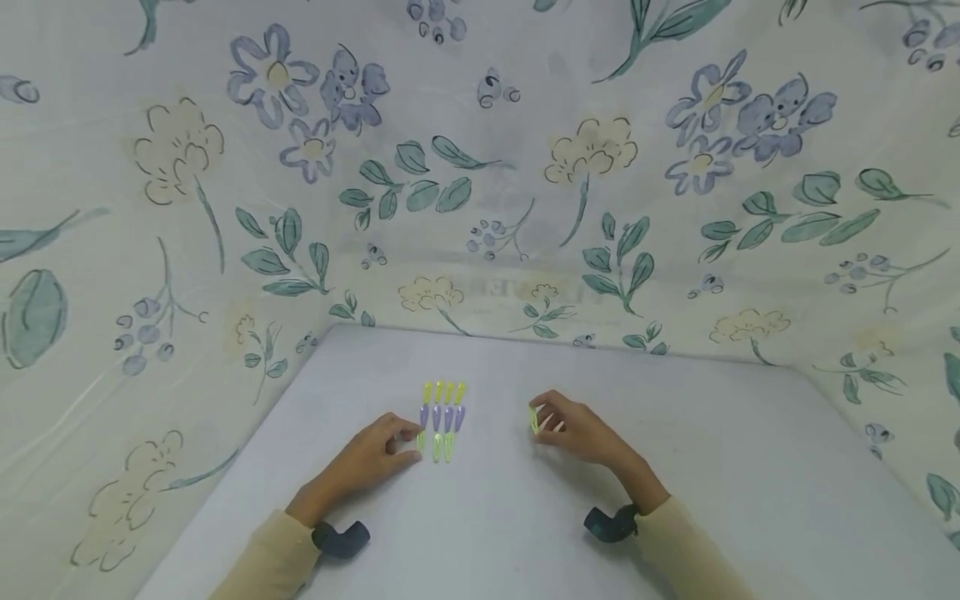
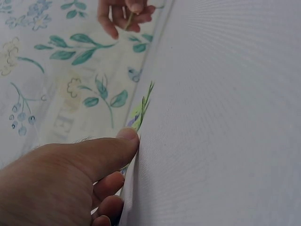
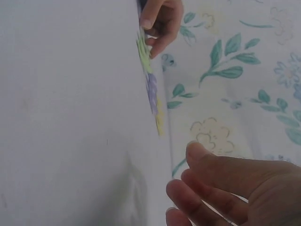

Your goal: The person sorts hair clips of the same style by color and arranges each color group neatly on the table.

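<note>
Rows of snap hair clips lie on the white table (image 1: 495, 517): yellow hair clips (image 1: 449, 392) at the back, purple hair clips (image 1: 437, 418) in the middle, green hair clips (image 1: 437, 448) in front. My left hand (image 1: 367, 457) pinches the leftmost green hair clip (image 1: 421, 442) end to end, thumb at the near tip and index finger at the far one. To the right of the rows, my right hand (image 1: 581, 432) holds another green hair clip (image 1: 534, 418) between thumb and fingers. In the right wrist view that clip is hidden behind the right hand (image 3: 225, 188).
A floral-patterned sheet (image 1: 510, 192) hangs behind the table and along both sides. Dark bands, the left one (image 1: 341, 540) and the right one (image 1: 611, 523), sit on the wrists by the beige sleeves.
</note>
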Motion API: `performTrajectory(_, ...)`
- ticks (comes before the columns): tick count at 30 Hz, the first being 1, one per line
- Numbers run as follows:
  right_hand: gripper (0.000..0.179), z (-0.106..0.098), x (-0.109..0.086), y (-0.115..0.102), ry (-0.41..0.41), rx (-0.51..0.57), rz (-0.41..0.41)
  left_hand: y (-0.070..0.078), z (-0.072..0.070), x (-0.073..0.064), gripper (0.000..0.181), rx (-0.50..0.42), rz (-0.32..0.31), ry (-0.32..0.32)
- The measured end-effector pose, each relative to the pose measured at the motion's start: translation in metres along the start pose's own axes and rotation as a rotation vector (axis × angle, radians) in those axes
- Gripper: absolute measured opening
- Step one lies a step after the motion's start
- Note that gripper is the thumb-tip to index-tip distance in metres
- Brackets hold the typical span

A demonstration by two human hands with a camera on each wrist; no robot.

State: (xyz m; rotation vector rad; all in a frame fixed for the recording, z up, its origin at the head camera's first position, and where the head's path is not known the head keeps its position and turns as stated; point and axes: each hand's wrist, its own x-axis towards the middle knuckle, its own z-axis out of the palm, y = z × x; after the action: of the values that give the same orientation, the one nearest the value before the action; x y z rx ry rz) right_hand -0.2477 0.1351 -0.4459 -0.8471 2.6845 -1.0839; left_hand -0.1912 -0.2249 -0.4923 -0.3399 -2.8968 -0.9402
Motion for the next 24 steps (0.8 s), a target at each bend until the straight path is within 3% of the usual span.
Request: performTrajectory(24,0.044,0.03,0.022,-0.024,-0.052,0.0,0.036,0.005,-0.001,-0.001,0.041,-0.005,0.001,-0.003)
